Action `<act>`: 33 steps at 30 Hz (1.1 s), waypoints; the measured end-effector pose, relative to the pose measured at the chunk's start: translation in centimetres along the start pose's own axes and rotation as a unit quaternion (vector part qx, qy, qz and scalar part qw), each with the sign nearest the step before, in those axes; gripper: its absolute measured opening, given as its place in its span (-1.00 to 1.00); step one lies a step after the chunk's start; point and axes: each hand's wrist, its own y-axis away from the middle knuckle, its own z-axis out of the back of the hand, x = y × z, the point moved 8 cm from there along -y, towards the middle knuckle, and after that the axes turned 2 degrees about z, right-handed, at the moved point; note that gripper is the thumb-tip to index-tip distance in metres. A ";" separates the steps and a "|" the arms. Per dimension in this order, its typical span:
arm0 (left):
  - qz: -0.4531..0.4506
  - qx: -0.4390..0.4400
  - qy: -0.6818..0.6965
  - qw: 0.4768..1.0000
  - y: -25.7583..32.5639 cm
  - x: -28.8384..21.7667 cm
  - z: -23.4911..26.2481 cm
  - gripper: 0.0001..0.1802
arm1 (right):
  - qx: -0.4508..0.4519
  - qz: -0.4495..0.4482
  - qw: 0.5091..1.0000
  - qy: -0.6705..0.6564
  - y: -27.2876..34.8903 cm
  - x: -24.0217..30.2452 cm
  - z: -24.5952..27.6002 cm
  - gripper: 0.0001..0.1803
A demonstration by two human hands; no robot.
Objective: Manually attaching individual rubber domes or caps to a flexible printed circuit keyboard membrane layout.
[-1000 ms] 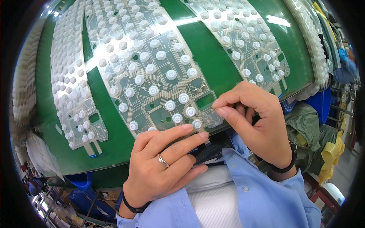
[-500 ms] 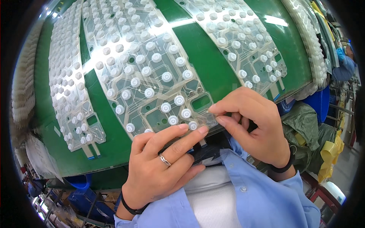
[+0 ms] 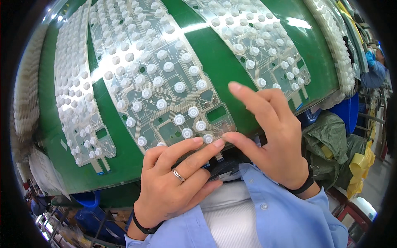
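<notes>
Green table [image 3: 219, 58], left fingers [image 3: 202, 155] outstretched on clear sheet [image 3: 154, 91], right fingers [image 3: 251, 99] spread, thumb [image 3: 240, 141] touching

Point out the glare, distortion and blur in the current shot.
Head view: a glare band washes over the middle dome-studded sheet, and a bright reflection lies on the green tabletop at upper right; head view: fisheye distortion bows the table's near edge, with dark corners; head view: the stack at the left rim looks smeared, the left hand fairly crisp.
</notes>
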 end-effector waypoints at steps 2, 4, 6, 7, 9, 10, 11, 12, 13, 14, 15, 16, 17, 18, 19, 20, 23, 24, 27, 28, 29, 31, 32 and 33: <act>0.001 0.001 0.004 1.000 -0.1 -0.1 0.1 -0.68 | -0.028 -0.003 1.000 0.010 -0.3 -0.1 0.0 -0.53; -0.001 0.006 0.012 1.000 -0.1 -0.2 0.2 -0.68 | -0.034 -0.007 0.999 0.016 -0.6 -0.4 -0.1 -0.55; -0.007 0.013 0.025 1.000 -0.2 0.0 0.1 -0.68 | -0.052 -0.020 0.998 0.010 -0.5 -1.3 -0.1 -0.65; -0.005 0.006 0.032 0.999 -0.1 0.0 0.6 -0.68 | -0.062 -0.028 0.998 0.003 -0.5 -1.7 0.1 -0.71; 0.001 -0.007 0.045 0.999 0.3 0.2 1.5 -0.67 | -0.069 -0.058 0.987 -0.132 1.0 -2.0 0.5 -0.81; 0.025 -0.024 0.050 0.998 0.6 0.8 2.0 -0.67 | -0.070 -0.073 0.975 -0.198 2.1 -2.1 0.9 -0.85; 0.049 -0.039 0.055 0.997 0.9 1.2 2.6 -0.67 | 0.016 -0.127 0.960 -0.249 3.4 -2.5 0.4 -0.86; 0.076 -0.057 0.054 0.994 1.5 1.7 3.4 -0.67 | 0.104 -0.175 0.933 -0.298 4.6 -2.6 -0.2 -0.81; 0.085 0.009 0.067 0.994 2.1 2.0 2.7 -0.69 | 0.168 -0.236 0.891 -0.349 5.7 -2.7 -1.5 -0.77; 0.043 0.035 0.059 0.997 2.2 1.4 2.2 -0.71 | 0.229 -0.291 0.840 -0.396 6.7 -2.7 -2.9 -0.72; 0.006 0.052 0.108 0.993 2.2 0.7 1.7 -0.72 | 0.254 -0.335 0.808 -0.414 7.6 -3.1 -3.8 -0.71; -0.030 0.069 0.160 0.984 2.0 -0.4 1.2 -0.74 | 0.222 -0.269 0.858 -0.378 6.8 -2.5 -3.1 -0.74; -0.045 0.085 0.206 0.974 1.3 -1.4 1.1 -0.77 | 0.185 -0.202 0.900 -0.339 6.1 -1.8 -2.2 -0.76; -0.049 0.093 0.209 0.972 0.9 -2.0 1.2 -0.77 | 0.145 -0.134 0.934 -0.299 5.2 -0.9 -1.0 -0.76; -0.044 0.076 0.198 0.976 0.9 -2.0 1.8 -0.76 | 0.152 -0.082 0.956 -0.238 4.0 0.1 0.4 -0.76; -0.047 0.059 0.191 0.979 0.8 -2.2 2.5 -0.74 | 0.100 -0.063 0.964 -0.239 3.3 0.6 1.9 -0.70; 0.012 -0.020 0.141 0.990 2.4 0.5 6.6 -0.75 | -0.112 -0.142 0.901 -0.394 1.9 -1.6 4.8 -0.50; 0.057 -0.071 0.112 0.989 4.8 1.3 9.1 -0.72 | -0.156 -0.092 0.873 -0.453 0.8 -1.7 6.1 -0.43; 0.188 -0.209 0.091 0.955 8.3 5.8 11.6 -0.59 | -0.203 -0.115 0.872 -0.431 0.5 -5.5 9.5 -0.41; 0.212 -0.231 0.082 0.946 8.8 6.4 12.3 -0.58 | -0.215 -0.122 0.865 -0.436 0.2 -6.5 9.9 -0.41; 0.232 -0.227 0.076 0.943 9.2 7.5 12.1 -0.61 | -0.253 -0.155 0.837 -0.460 -0.1 -7.4 9.1 -0.40; 0.250 -0.196 0.068 0.946 8.9 8.6 10.9 -0.66 | -0.171 -0.216 0.857 -0.435 0.3 -10.5 8.6 -0.38; 0.252 -0.167 0.061 0.951 8.6 8.9 9.9 -0.68 | -0.127 -0.247 0.862 -0.424 0.4 -11.5 7.7 -0.37; 0.253 -0.138 0.053 0.956 8.2 8.9 9.0 -0.70 | -0.118 -0.264 0.899 -0.330 0.6 -12.1 7.4 -0.30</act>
